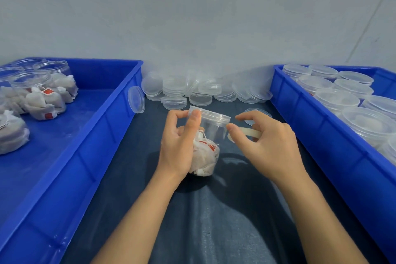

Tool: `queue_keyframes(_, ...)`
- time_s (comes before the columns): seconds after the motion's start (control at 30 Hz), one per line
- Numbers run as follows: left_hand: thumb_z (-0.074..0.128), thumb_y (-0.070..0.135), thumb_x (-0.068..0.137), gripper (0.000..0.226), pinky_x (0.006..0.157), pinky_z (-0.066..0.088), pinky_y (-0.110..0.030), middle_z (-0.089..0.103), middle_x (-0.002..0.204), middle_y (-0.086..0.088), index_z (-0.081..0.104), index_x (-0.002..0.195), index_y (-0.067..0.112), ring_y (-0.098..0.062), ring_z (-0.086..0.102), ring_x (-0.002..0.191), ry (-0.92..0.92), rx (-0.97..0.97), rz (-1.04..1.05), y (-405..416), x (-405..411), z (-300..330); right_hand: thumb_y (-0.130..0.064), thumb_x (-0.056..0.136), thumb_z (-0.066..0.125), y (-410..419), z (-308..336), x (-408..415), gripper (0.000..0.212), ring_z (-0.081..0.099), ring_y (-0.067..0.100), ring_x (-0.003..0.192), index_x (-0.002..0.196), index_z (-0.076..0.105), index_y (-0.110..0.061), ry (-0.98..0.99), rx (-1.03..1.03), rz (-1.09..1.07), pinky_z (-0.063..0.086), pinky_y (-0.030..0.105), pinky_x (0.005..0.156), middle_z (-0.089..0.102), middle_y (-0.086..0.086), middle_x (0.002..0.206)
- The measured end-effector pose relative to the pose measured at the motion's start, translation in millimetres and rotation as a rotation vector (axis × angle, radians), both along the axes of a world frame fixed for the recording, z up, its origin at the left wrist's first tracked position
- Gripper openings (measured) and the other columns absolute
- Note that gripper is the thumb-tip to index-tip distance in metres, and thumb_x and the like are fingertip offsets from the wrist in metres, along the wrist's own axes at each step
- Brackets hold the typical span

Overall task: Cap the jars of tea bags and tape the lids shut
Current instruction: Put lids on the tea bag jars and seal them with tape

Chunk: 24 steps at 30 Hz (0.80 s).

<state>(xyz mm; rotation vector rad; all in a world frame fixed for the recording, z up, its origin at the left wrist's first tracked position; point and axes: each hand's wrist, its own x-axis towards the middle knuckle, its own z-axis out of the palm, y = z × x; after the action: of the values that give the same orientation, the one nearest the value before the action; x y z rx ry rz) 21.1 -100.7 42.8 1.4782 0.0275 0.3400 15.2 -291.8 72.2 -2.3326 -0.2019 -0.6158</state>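
Head view shows one jar (206, 141) of tea bags held above the dark worktop (214, 221), between two blue trays; its clear lid (211, 116) is already seated on top; the left hand (180, 146) wraps the jar's near side, its grip curled round the wall with the thumb lying up against the lid's rim; the right hand (272, 146) holds a roll of tape (246, 134), thumb and forefinger pinching at the roll's left end just beside the lid's right edge; whether a free end of tape is already stuck to the jar I cannot tell, since the tape is nearly as pale as the plastic; uncapped jars (36, 83) of tea bags wait in the left tray (111, 126), capped ones (336, 100) fill the right tray (321, 135), and loose lids (192, 92) are heaped along the wall behind

Judging from this, the taping step is just starting, and the risks sit at the seam; if the tape lands only on the lid or only on the wall, it will not bridge the joint and the lid stays free; a thin clear strip may fold on itself or cling to a fingertip as it is drawn off; the left thumb rests where the tape must pass, so it could get taped over unless the jar is turned; squeezing the soft wall too hard could lift the lid askew
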Motion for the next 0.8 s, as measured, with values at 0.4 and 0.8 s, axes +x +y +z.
queue_keyframes(0.4, 0.059, 0.064, 0.089, 0.072, 0.086, 0.062, -0.047, 0.066, 0.119, -0.032, 0.055, 0.119, -0.001, -0.033, 0.077, 0.103, 0.085, -0.036, -0.230, 7, -3, 10, -0.069, 0.088, 0.063, -10, 2, -3, 0.035, 0.052, 0.001, 0.059, 0.116, 0.072, -0.050, 0.125, 0.064, 0.184, 0.038, 0.027, 0.067, 0.054, -0.025, 0.051)
queue_keyframes(0.8, 0.039, 0.069, 0.098, 0.054, 0.089, 0.050, -0.023, 0.074, 0.105, 0.022, 0.067, 0.133, 0.036, 0.011, 0.064, 0.096, -0.146, 0.570, 0.275, 3, -15, 11, -0.064, 0.088, 0.065, 5, -1, -10, 0.038, 0.062, 0.007, 0.060, 0.116, 0.078, -0.042, -0.031, 0.057, 0.117, 0.056, 0.036, 0.071, 0.066, -0.028, 0.062)
